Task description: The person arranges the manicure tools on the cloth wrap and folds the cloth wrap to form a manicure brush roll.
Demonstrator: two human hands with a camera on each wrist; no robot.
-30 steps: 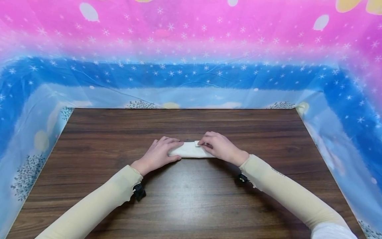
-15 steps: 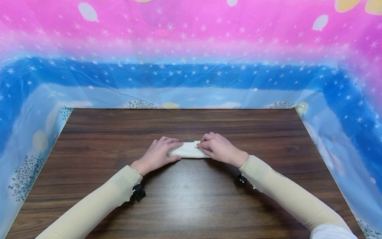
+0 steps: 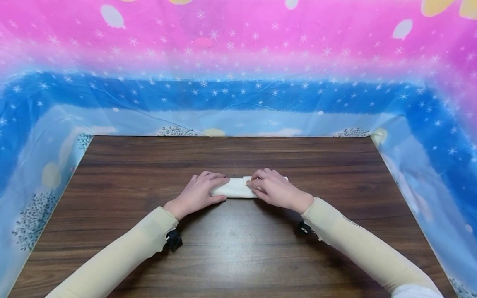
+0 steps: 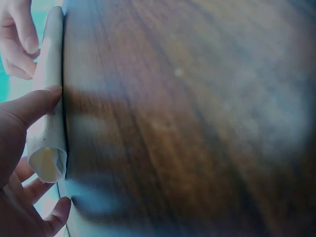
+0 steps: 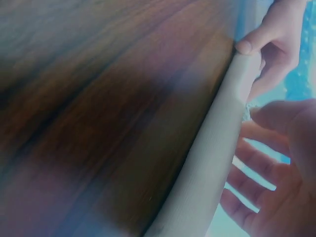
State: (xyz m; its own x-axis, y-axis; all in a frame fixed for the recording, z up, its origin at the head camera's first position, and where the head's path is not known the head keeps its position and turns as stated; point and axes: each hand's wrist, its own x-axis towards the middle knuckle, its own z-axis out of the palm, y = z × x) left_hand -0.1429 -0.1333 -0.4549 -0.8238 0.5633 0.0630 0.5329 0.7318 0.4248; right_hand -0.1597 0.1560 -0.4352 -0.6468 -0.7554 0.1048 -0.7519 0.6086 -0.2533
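Observation:
A white cloth roll [image 3: 235, 188] lies crosswise on the brown wooden table, looking flat from above. Its end in the left wrist view is a hollow opening [image 4: 48, 164]. My left hand [image 3: 197, 191] holds the roll's left end, thumb on the near side and fingers on the far side. My right hand [image 3: 277, 188] is over the right part, thumb and forefinger tips pinching a small raised flap [image 3: 246, 181] at the far edge. The right wrist view shows the roll [image 5: 210, 148] running beside the right hand's fingers; part of its right end is hidden by that hand.
The wooden table [image 3: 223, 256] stretches around both hands. A patterned pink and blue cloth [image 3: 238, 95] hangs along the back and both sides. Black wrist devices sit under the left cuff [image 3: 173, 239] and the right cuff [image 3: 304, 227].
My right hand has shifted slightly toward me, and more of the roll's far edge shows behind it at the right. My left hand stays in place on the roll.

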